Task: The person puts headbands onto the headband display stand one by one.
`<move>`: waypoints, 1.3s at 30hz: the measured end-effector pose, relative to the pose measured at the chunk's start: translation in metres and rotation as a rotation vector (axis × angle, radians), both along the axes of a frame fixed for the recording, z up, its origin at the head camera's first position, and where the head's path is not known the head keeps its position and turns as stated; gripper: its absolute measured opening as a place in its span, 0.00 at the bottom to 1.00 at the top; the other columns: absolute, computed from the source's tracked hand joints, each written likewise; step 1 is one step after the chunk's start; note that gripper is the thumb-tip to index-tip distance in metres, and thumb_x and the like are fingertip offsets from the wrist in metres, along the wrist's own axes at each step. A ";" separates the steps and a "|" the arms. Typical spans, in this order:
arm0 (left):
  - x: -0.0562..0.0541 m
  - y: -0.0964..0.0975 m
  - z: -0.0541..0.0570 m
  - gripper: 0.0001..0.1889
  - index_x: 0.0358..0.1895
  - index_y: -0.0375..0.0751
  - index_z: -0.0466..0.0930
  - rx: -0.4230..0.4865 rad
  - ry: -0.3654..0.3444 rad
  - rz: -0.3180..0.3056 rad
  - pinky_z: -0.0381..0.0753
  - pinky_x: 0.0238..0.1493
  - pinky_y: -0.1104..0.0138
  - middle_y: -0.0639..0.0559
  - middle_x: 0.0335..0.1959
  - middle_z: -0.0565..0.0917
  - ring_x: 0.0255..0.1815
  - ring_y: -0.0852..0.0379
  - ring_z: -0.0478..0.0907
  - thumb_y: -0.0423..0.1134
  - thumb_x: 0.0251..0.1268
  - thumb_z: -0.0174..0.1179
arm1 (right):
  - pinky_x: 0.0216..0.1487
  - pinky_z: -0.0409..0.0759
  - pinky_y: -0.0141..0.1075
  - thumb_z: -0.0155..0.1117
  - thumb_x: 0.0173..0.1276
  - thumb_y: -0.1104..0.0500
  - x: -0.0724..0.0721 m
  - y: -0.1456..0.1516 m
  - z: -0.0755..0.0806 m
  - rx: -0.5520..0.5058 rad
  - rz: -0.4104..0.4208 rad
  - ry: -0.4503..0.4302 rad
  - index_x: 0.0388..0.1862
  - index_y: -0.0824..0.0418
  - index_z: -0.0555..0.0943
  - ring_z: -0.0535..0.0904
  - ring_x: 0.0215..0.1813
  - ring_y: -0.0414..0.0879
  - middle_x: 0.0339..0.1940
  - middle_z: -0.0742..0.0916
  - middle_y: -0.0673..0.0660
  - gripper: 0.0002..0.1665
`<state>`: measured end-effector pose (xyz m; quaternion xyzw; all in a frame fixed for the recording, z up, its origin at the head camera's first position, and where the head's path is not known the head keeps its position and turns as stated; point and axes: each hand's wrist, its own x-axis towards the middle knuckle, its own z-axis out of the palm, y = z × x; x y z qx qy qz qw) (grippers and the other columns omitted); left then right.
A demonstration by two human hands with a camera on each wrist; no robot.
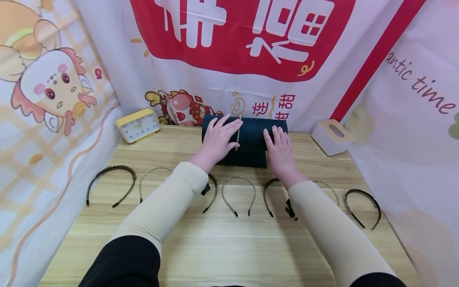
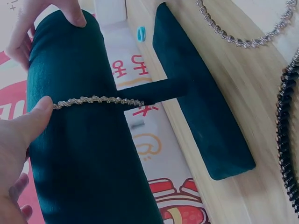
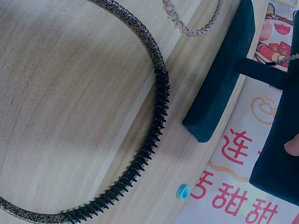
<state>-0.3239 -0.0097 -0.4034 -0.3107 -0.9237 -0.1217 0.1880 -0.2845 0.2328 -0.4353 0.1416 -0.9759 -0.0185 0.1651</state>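
Observation:
A dark green velvet roll stand (image 1: 252, 133) lies along the back of the table. Its roll joins a flat base (image 2: 201, 102) by a short neck. Over the roll runs a thin silver beaded headband (image 2: 93, 100). My left hand (image 1: 218, 139) rests with spread fingers on the left part of the roll. In the left wrist view its thumb touches the headband. My right hand (image 1: 281, 153) lies on the roll's right end, fingers laid over the top; the left wrist view shows its thumb on the roll too.
Several headbands lie in a row, among them a dark one (image 1: 114, 169), a silver one (image 1: 239, 177) and a black one (image 1: 358, 191). A yellow clock (image 1: 138, 125) stands back left, a tissue box (image 1: 331, 139) back right. Printed cloths (image 1: 186, 71) hang behind and beside.

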 end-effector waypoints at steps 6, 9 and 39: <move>-0.002 0.004 0.003 0.41 0.75 0.54 0.65 -0.033 0.009 0.006 0.46 0.75 0.48 0.60 0.74 0.65 0.78 0.52 0.48 0.57 0.58 0.68 | 0.77 0.39 0.52 0.62 0.70 0.58 -0.001 -0.003 -0.001 0.008 -0.014 -0.004 0.79 0.59 0.54 0.47 0.76 0.64 0.76 0.56 0.69 0.43; 0.002 0.000 0.005 0.43 0.75 0.53 0.63 -0.026 0.010 0.018 0.45 0.75 0.48 0.59 0.74 0.65 0.78 0.52 0.49 0.59 0.58 0.68 | 0.77 0.38 0.52 0.61 0.71 0.57 -0.002 -0.004 -0.001 0.010 -0.015 -0.011 0.79 0.59 0.53 0.47 0.77 0.64 0.77 0.55 0.69 0.42; 0.086 -0.349 -0.095 0.51 0.68 0.18 0.58 0.383 -0.513 0.755 0.56 0.65 0.35 0.17 0.63 0.63 0.63 0.20 0.59 0.66 0.64 0.57 | 0.76 0.39 0.56 0.61 0.70 0.61 0.002 -0.004 -0.005 -0.029 -0.007 -0.007 0.78 0.60 0.53 0.45 0.76 0.66 0.76 0.54 0.70 0.43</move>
